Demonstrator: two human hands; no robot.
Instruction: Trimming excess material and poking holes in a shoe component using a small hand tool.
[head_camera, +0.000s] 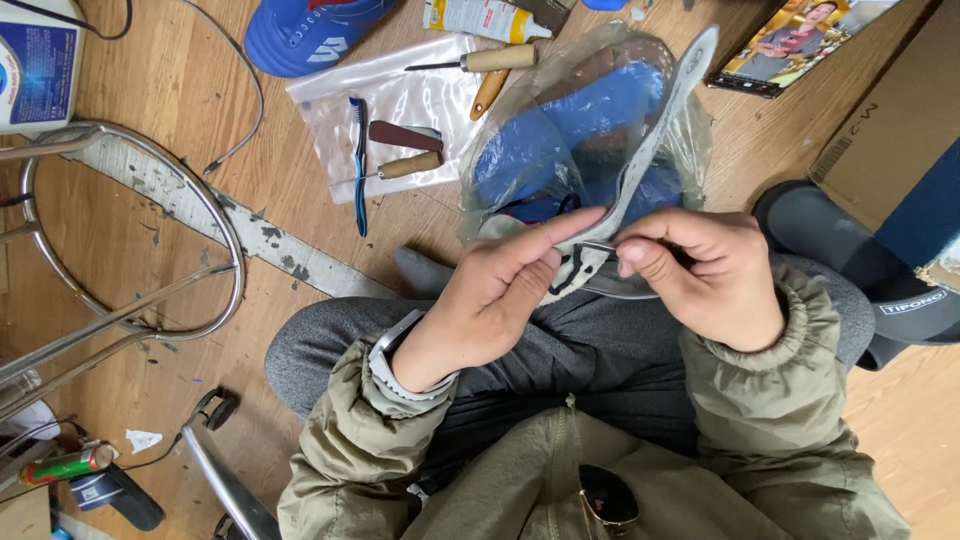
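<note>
Grey shoe sole (640, 170): left hand (500, 290) grip pinching it, right hand (700, 275) grip pinching needle (598, 246).

Two hands (500, 295) (700, 275), three wooden-handled tools (405, 165) (on plastic sheet), one toothbrush (359, 165), one glue tube (485, 18).

The shoe (600, 130) is blue, wrapped in clear, glossy, crinkled plastic film; its pale grey sole (655, 130) looks matt and rubbery. The floor (300, 260) is smooth varnished wood with a scuffed, paint-worn strip. The tools (410, 165) have light wooden handles and lie on a shiny clear plastic bag (400, 100). The jacket sleeves (770, 400) are matt olive cloth.
</note>
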